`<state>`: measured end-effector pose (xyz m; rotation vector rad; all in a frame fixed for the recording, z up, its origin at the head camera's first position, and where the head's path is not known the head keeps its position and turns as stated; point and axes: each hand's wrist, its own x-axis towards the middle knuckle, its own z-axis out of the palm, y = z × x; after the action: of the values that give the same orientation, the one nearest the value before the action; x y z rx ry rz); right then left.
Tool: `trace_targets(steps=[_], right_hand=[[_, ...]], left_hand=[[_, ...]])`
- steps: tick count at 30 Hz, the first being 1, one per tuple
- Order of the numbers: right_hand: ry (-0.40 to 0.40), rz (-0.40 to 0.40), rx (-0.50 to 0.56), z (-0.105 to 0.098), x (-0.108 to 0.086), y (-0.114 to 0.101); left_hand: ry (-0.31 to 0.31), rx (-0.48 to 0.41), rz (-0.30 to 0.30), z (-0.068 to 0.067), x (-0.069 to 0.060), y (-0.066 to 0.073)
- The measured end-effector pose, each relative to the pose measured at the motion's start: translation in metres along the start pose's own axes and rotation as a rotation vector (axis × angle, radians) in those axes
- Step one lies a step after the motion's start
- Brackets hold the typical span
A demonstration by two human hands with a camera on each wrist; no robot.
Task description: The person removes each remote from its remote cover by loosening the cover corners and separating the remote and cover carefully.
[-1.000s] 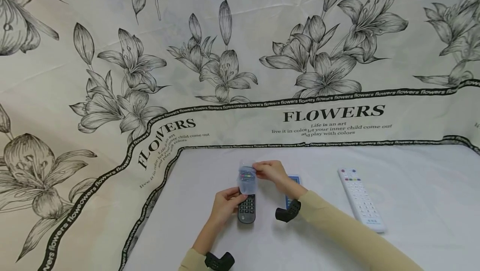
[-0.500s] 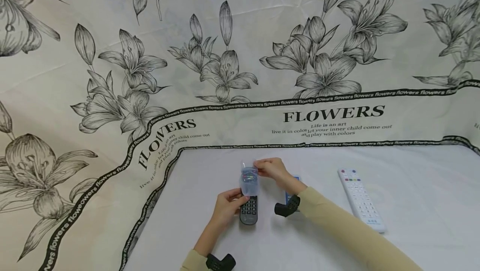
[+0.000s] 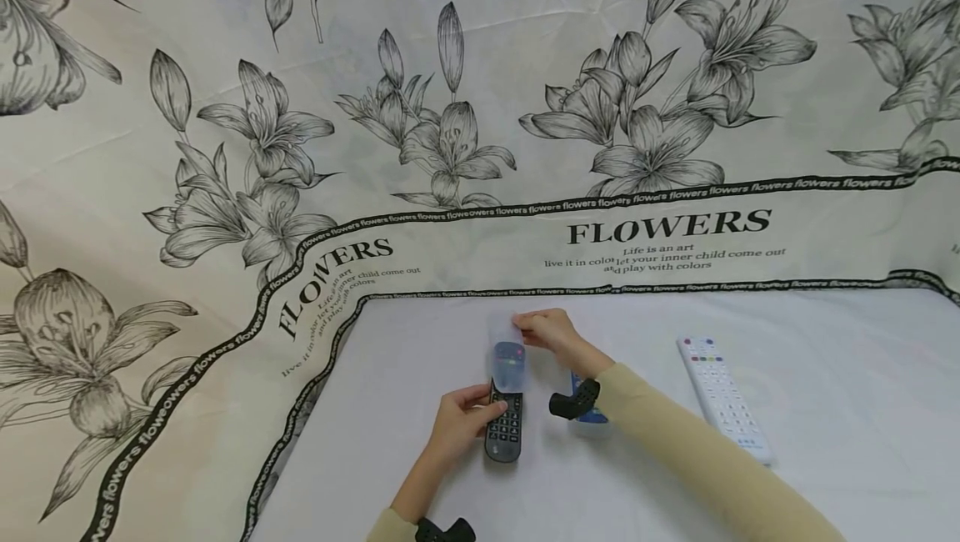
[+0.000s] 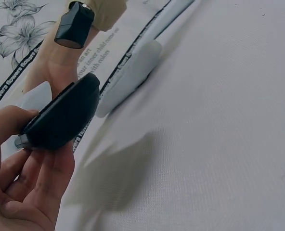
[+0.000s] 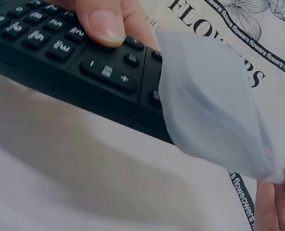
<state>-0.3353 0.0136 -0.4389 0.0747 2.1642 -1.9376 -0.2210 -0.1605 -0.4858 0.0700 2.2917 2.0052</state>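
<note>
L hand (image 3: 461, 421) grips the black remote (image 3: 504, 444) near its middle, thumb laid across the button face, fingers behind. R hand (image 3: 551, 331) pinches the far edge of a translucent sleeve (image 3: 512, 371) btwn thumb & fingers. Sleeve is around the remote's far end only; near half w/ keypad is bare. A reddish spot shows thru the sleeve. Remote is held up off the desk (image 3: 600, 500), tilted; its shadow falls on the white cover in the L wrist view.

Writing on remote: pale legends on the keys, mostly too blurred to read; the long rocker key (image 5: 109, 76) has a clear "+" at one end. No brand can be made out.

Partly hidden under the R wrist: a blue item (image 3: 592, 415) w/ a translucent end, on the desk; its print isn't legible. Further R, well apart from the hands, a white remote (image 3: 722, 396) lies face up, w/ small coloured buttons nr the far end; bluish lettering at the near end too small to read.

Patterned cloth (image 3: 480, 258) behind: "FLOWERS" in caps, twice, w/ "Life is an art", "live it in color", "let your inner child come out", "and play with colors"; black border repeats "flowers".
</note>
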Motion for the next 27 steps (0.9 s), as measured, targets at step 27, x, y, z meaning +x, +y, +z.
trace_targets(steps=[27], right_hand=[[-0.083,0.069,0.001,0.006,-0.007,-0.009]], left_hand=[[0.051,0.069,0.058,-0.003,-0.005,0.014]])
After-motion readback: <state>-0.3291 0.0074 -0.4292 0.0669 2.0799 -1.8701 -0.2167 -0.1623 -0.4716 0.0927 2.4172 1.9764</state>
